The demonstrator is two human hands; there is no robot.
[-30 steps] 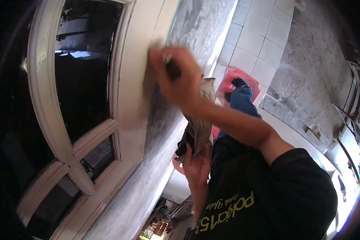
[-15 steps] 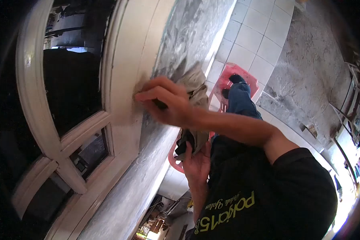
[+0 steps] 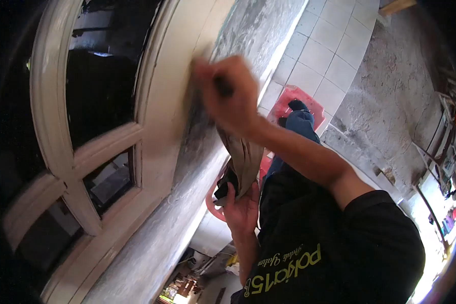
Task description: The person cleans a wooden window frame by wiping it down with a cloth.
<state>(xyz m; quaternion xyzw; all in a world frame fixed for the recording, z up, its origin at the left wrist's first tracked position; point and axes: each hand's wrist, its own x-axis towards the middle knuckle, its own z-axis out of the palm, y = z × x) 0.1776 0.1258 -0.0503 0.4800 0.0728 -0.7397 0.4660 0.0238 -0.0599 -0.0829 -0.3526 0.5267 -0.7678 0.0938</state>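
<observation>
My right hand (image 3: 233,96) is raised at the cream-painted wooden window frame (image 3: 159,101), fingers curled together and blurred by motion. A smeared dark shape lies between its fingertips and the frame edge; its kind cannot be made out. Lower down, my left hand (image 3: 242,209) grips a bunched khaki cloth (image 3: 245,159), whose upper part passes behind my right hand and forearm. Something black (image 3: 227,185) shows beside the cloth at the left thumb. Dark glass panes (image 3: 104,96) fill the frame.
A grey, rough plastered wall (image 3: 248,35) runs alongside the frame. Below, my feet (image 3: 298,106) are on a red plastic seat (image 3: 311,99) above white floor tiles (image 3: 321,50). Bare grey concrete (image 3: 390,91) lies farther right, with clutter along the far edge.
My right hand has moved up along the frame edge and is more blurred. The khaki cloth hangs straighter below it. My left hand keeps its grip, and the view has shifted slightly.
</observation>
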